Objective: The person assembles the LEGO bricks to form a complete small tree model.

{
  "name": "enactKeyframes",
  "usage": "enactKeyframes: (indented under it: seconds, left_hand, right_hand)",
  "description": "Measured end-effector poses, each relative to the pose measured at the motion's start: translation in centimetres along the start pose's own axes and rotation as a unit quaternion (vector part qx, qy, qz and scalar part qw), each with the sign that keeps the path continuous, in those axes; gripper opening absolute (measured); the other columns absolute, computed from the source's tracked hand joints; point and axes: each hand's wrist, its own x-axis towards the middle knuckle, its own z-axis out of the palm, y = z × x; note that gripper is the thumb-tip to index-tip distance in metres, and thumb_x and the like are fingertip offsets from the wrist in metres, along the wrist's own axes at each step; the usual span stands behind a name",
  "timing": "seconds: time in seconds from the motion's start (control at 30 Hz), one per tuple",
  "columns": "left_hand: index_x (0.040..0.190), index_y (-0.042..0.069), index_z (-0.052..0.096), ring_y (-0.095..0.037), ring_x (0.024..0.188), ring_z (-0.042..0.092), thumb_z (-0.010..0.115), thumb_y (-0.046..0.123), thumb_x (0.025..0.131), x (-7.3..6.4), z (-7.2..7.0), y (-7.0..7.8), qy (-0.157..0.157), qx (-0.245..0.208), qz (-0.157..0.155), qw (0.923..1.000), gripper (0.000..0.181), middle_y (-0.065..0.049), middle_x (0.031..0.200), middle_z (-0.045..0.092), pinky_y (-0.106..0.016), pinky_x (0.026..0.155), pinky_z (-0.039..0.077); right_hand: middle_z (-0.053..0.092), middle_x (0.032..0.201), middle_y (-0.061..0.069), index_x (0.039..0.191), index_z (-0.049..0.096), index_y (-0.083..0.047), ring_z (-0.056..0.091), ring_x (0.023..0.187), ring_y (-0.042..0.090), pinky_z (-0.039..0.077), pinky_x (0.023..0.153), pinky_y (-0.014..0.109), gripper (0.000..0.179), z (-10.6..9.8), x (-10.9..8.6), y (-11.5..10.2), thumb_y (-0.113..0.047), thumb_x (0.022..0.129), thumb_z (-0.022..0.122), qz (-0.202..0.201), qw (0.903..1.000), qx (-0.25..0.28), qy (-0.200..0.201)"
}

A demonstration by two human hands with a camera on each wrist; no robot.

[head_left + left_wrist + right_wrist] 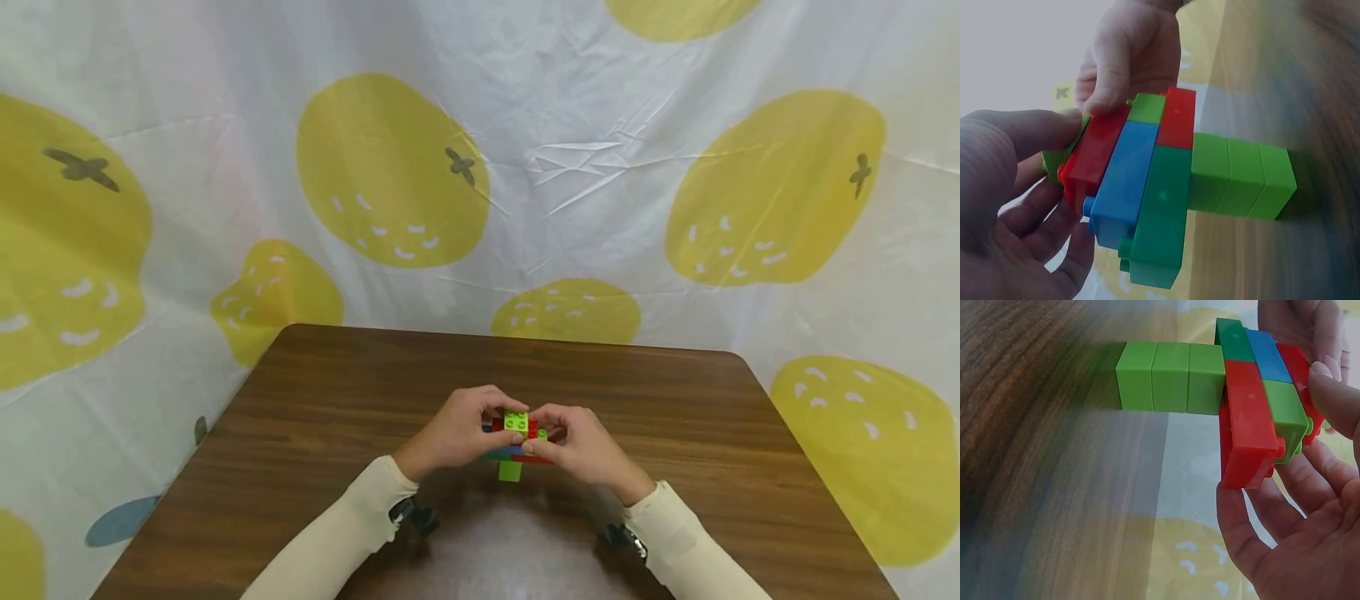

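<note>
A built structure of toy building bricks is between the two hands. Its stem is a column of light green bricks (pixel 1241 178), three high; above it, wider layers hold a dark green brick (pixel 1163 206), a blue brick (pixel 1125 178) and red bricks (pixel 1250 419). On top sits a light green brick (pixel 516 422) with studs facing up. My left hand (pixel 455 429) pinches this top brick between thumb and fingers. From the other side my right hand (pixel 588 443) grips the upper layers, thumb against the upper red brick (pixel 1100 144). Whether the column's foot touches the table cannot be told.
The structure is over the middle of a brown wood-grain table (pixel 360 367) with rounded far corners. Behind and beside the table hangs a white cloth (pixel 570 217) printed with yellow fruit. Dark wrist devices (pixel 415 515) sit under both cream sleeves (pixel 337 529).
</note>
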Motion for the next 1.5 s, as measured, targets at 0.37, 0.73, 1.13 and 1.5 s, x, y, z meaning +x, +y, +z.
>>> enactKeyframes:
  seconds: [0.37,0.73,1.13,1.5]
  left_hand:
    - [0.125,0.011,0.076,-0.007,0.093,0.07,0.085,0.024,0.092,0.2,0.3,-0.2,-0.008,-0.024,-0.011,0.9996,0.037,0.0,0.112,0.075,-0.025,0.082,0.061]
    - [0.125,0.013,0.074,-0.007,0.095,0.067,0.085,0.023,0.092,0.0,1.1,-0.3,-0.01,-0.004,-0.004,0.9999,0.036,-0.001,0.116,0.075,-0.024,0.082,0.06]
    - [0.132,0.018,0.07,-0.007,0.099,0.066,0.082,0.032,0.094,-0.6,0.8,-1.5,-0.019,0.006,0.009,0.9998,0.043,0.003,0.123,0.074,-0.031,0.085,0.061]
    - [0.132,0.014,0.069,-0.011,0.101,0.068,0.085,0.03,0.092,-1.8,-0.2,-2.5,0.001,0.023,-0.022,0.9995,0.046,0.002,0.118,0.074,-0.03,0.087,0.06]
  right_hand:
    - [0.078,0.105,0.0,0.116,0.075,-0.013,0.072,0.088,0.011,0.061,0.079,0.028,0.026,-0.1,-0.2,0.5,-0.025,0.094,0.082,-0.001,1.0,-0.003,0.003]
    - [0.077,0.102,-0.001,0.116,0.074,-0.015,0.073,0.085,0.016,0.061,0.076,0.027,0.026,0.0,-0.9,0.6,-0.029,0.096,0.081,0.008,0.9998,0.015,-0.006]
    - [0.077,0.11,0.0,0.126,0.071,-0.015,0.071,0.084,0.01,0.062,0.073,0.032,0.033,0.6,-1.0,0.7,-0.028,0.096,0.08,-0.045,0.999,-0.006,0.007]
    - [0.077,0.124,0.005,0.138,0.064,-0.013,0.076,0.099,0.019,0.063,0.086,0.044,0.051,0.5,-1.6,1.2,-0.013,0.091,0.085,-0.088,0.9954,-0.019,0.034]
